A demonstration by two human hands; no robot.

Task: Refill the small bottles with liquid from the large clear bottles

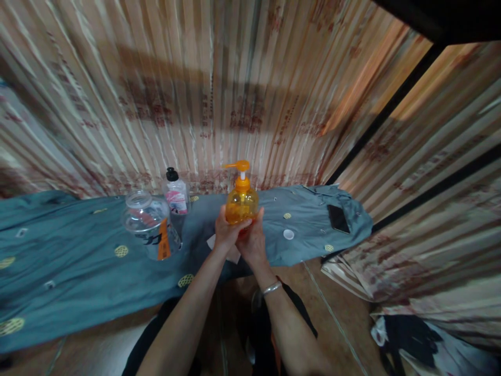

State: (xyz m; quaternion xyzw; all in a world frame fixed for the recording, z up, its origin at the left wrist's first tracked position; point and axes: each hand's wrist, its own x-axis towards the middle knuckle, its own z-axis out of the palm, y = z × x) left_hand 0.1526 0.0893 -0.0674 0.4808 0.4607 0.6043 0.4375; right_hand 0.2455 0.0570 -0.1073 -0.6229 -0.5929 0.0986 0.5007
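An orange pump bottle [241, 204], see-through with its pump head on top, stands upright between my hands above the cloth. My left hand [228, 231] is closed round its lower left side. Wrapped round the lower right side is my right hand [252, 237], with a silver bangle on that wrist. Part of the bottle's base is hidden by the fingers. A white piece of paper [234, 254] shows below and behind my hands. To the left are a clear plastic jar [146, 224] with an orange and black label and a clear bottle [176, 194] with a black cap.
The blue-green cloth [97, 271] covers a long, narrow surface. A dark phone [338, 219] lies near its right end, with a round white spot [288, 234] closer in. Patterned curtains [176, 104] hang behind, and a black frame bar [385, 112] slants at right.
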